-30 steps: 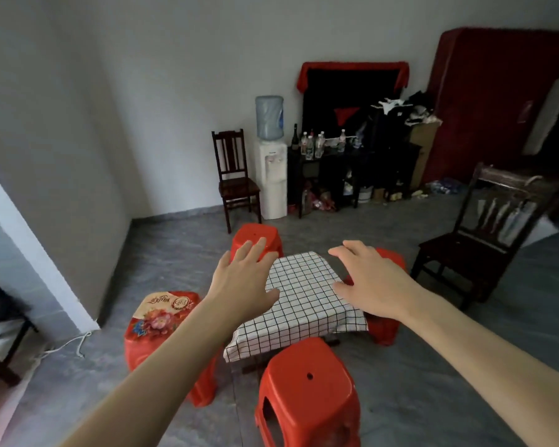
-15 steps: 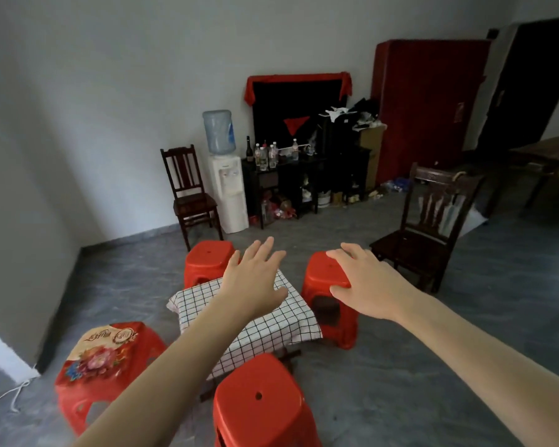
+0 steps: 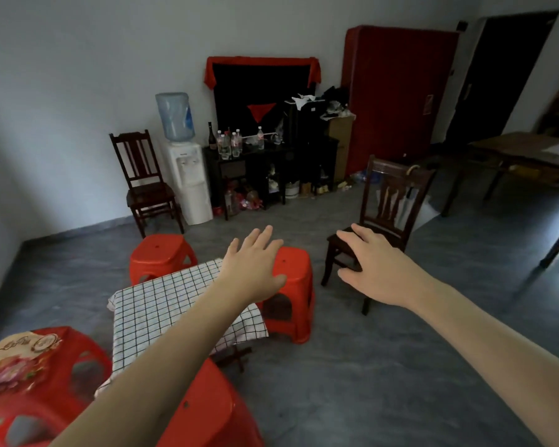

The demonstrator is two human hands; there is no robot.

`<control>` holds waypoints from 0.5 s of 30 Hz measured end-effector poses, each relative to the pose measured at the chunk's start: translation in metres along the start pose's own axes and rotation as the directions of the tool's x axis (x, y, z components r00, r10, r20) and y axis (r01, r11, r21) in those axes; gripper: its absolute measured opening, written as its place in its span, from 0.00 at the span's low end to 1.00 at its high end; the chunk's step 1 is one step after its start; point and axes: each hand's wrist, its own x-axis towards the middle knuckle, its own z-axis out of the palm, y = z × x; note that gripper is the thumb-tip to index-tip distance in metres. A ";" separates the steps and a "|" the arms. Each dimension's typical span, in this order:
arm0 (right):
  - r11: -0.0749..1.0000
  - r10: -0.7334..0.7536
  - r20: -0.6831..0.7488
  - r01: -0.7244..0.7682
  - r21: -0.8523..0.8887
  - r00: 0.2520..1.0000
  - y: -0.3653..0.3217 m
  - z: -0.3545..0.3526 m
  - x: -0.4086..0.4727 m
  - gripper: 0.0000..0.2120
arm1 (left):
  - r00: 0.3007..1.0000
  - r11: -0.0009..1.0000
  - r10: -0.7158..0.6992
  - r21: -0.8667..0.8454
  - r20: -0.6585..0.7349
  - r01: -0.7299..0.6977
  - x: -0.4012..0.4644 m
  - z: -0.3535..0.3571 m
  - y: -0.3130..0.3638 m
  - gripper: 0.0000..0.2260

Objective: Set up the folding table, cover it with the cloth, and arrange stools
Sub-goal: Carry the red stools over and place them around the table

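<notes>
View's swung right over the last second, both hands, left hand [image 3: 255, 272] and right hand [image 3: 380, 272], still empty with fingers spread, cloth [image 3: 162, 304] on the desk, four stools [image 3: 292, 298] around, so probably basically done.

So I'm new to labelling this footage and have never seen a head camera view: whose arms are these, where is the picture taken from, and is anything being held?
The camera sits on a person's head and looks forward and down, so the two bare arms reaching into view are the wearer's own. The left hand and right hand are both open, fingers spread, holding nothing. Below them stands a small table under a checked cloth. Four red stools surround it: a far stool, a right stool, a near stool, and a patterned stool on the left. Beyond are a wooden chair and a water dispenser.
</notes>
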 end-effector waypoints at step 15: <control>0.995 0.059 0.036 -0.062 0.072 0.998 0.075 0.031 0.119 0.39 | 0.999 1.000 0.009 -0.010 0.048 -0.009 0.152 0.044 0.007 0.34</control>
